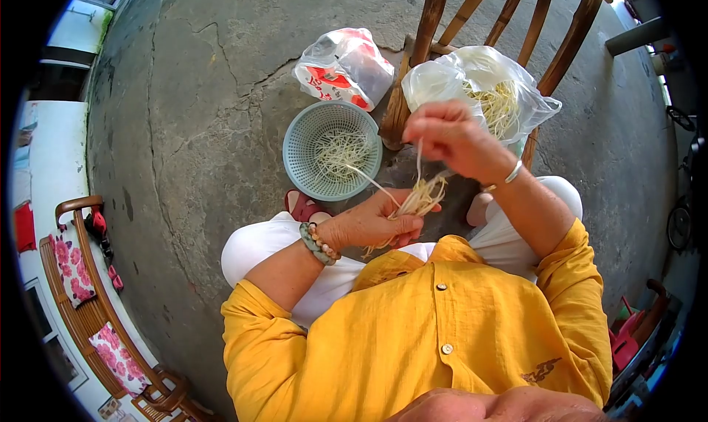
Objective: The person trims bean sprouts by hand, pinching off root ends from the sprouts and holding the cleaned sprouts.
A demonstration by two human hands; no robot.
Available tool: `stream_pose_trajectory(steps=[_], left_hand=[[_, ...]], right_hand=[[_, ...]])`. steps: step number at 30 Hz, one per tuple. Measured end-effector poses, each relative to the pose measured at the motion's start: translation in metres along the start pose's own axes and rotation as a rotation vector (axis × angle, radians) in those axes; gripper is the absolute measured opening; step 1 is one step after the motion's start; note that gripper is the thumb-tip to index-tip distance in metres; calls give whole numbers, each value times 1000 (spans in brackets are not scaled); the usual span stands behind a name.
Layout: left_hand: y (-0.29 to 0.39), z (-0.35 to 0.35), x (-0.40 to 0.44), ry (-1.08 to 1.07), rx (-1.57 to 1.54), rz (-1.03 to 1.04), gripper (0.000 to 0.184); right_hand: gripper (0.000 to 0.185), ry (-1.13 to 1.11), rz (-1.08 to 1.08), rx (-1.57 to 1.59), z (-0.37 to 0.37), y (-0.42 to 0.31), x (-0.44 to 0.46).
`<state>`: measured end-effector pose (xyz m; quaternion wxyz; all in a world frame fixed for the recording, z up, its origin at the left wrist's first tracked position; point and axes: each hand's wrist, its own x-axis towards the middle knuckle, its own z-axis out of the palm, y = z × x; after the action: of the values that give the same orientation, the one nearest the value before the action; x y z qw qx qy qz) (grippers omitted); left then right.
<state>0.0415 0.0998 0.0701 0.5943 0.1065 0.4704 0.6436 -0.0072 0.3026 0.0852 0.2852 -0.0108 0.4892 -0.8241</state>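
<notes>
Left hand (372,217) is clamped on a loose bunch of bean sprouts (423,198), the stems protruding past the fingers toward the right hand. Right hand (456,138), somewhat blurred, is raised beyond and right of the left; its thumb and fingertips are together on a single pale stem (420,158). Beyond the left hand, on its left, a perforated plastic colander (293,147) stands on the concrete floor (214,127), containing loose sprouts (344,155). Farther out lies a red-printed plastic bag (352,64). Just beyond the right hand, an open white plastic bag (436,80) of sprouts rests on a wooden chair (431,20).
</notes>
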Motion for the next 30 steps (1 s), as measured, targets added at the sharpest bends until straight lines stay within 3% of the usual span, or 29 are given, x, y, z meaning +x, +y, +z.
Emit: stream_pose_trajectory(steps=[5, 8, 12, 16, 20, 29, 30], left_hand=[[-8, -15, 3, 168, -19, 95, 29], [-1, -18, 2, 310, -54, 135, 28], [7, -13, 2, 394, -82, 192, 25], [6, -8, 3, 359, -66, 232, 24], [-4, -17, 5, 347, -9, 224, 23], [-7, -18, 1, 351, -67, 189, 18], [-8, -18, 1, 357, -76, 190, 18]], right_hand=[[23, 130, -299, 65, -15, -27, -14], [23, -98, -196, 90, -22, -31, -23], [20, -275, 112, -315, -7, -18, -27], [14, -44, -66, -450, 6, 8, -25], [11, -27, 27, -479, 3, 12, -24], [6, -42, -117, -771, -8, 2, -24], [5, -45, -266, -905, -11, 4, -23]])
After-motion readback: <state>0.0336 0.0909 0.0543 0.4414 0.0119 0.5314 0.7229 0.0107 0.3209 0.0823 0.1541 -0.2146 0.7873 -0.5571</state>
